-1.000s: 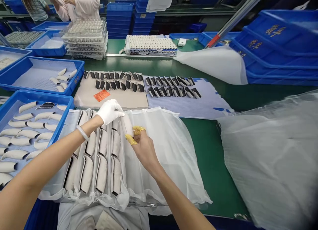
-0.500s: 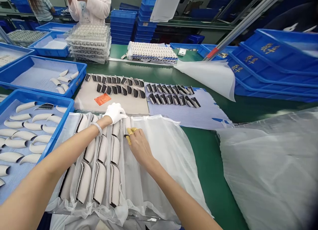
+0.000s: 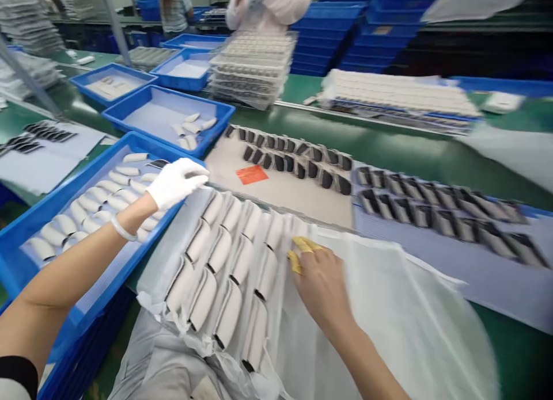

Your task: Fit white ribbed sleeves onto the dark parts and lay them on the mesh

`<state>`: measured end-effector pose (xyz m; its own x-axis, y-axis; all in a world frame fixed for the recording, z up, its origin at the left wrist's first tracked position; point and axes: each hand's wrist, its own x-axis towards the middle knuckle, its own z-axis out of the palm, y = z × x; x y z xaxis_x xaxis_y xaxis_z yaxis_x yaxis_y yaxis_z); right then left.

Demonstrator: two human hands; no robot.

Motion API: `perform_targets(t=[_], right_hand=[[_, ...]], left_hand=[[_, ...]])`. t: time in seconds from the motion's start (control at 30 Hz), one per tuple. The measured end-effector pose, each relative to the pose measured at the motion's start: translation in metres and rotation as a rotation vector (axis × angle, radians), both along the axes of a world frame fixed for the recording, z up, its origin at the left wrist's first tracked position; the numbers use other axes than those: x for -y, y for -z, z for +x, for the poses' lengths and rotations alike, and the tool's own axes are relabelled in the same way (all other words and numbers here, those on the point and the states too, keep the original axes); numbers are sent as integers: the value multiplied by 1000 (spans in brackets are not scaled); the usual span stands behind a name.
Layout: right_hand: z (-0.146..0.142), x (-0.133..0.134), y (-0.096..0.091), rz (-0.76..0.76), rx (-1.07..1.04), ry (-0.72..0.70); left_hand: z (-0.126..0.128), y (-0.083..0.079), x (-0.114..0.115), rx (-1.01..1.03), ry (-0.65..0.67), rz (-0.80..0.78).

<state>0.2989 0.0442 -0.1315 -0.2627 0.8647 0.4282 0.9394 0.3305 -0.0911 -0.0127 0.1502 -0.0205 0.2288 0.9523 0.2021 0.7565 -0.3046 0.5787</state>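
In the head view, the right hand (image 3: 322,276) is resting over the film (image 3: 389,308), yellow-capped thumb and forefinger bending toward the upper end of the strip just right of the four filled rows. From where I am standing, blur is hiding whether those tips are pinching anything. The left hand (image 3: 177,184), gloved in white, is reaching over the inner edge of the bin (image 3: 19,233) — fingers loosely parted, nothing showing between them.

Shells (image 3: 254,334) are lying end to end in the rows, pale sides up. Film folds are running between the rows, presumably keeping surfaces from rubbing. More shells are lying loose in the bin, which is sitting just beside the film — likely for easy left-hand reach. Glove and caps are probably keeping marks off the pale faces.

Farther back, dark-faced parts (image 3: 279,163) are sitting in two rows on a board (image 3: 298,201), an orange card (image 3: 251,174) lying near them.
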Motion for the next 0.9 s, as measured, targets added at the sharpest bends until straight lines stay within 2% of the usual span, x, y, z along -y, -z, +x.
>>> perform_targets(t=[0.07, 0.1, 0.17, 0.23, 0.3, 0.4, 0.5, 0.6, 0.7, 0.8, 0.9], right_hand=[[-14, -6, -7, 53, -64, -60], [-26, -9, -12, 55, -107, -98], [-60, -17, -23, -5, -180, -186], [-106, -25, -35, -134, -184, -274], [-159, -35, -43, -224, -130, -355], [-234, -50, -46, -372, -8, -445], [-292, -63, -38, -528, 130, -453], [-328, -71, -27, -658, 209, -388], [-343, -74, -22, -727, 192, -321], [-339, -70, -27, -749, 83, -297], [-323, -56, -41, -782, -94, -351]], left_hand=[[-62, -4, 19, 40, -271, -57], [-90, -2, 29, -10, -399, -117], [-134, 11, 48, -70, -497, -201], [-159, 34, 63, -116, -484, -301], [-164, 61, 75, -152, -432, -383], [-150, 97, 87, -185, -359, -453], [-139, 113, 92, -204, -347, -479], [-145, 107, 97, -181, -355, -479], [-165, 85, 111, -124, -391, -390], [-184, 58, 137, -44, -420, -284], [-192, 35, 165, 99, -408, -210]])
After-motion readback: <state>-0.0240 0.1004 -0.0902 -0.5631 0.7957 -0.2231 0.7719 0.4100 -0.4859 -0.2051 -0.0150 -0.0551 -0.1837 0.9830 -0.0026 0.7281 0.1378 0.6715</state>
